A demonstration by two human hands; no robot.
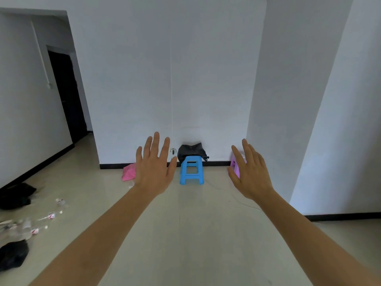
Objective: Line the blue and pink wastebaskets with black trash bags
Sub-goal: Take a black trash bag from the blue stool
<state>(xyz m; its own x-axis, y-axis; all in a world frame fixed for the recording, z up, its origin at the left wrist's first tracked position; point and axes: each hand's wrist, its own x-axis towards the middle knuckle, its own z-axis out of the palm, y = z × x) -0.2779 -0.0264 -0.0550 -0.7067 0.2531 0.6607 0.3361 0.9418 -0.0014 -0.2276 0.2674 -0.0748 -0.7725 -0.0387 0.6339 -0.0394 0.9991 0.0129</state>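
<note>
Head view: both sets of fingers are spread and straight, grasping nothing, palms turned away toward the far wall. Left hand (153,166) is raised over the middle of the floor (185,234); right hand (250,172) is level with it, well apart. Between them, at the far edge of the floor by the wall, stands a blue stool (191,170), with a dark bag (190,150) just behind it against the wall. A pink thing (128,172) lies on the floor beside the left hand's outline, and a pink-purple thing (234,164) shows partly behind the right hand; whether either is a wastebasket cannot be told. Black bags (15,195) and clear plastic bottles (37,221) lie scattered along the floor's left edge.
</note>
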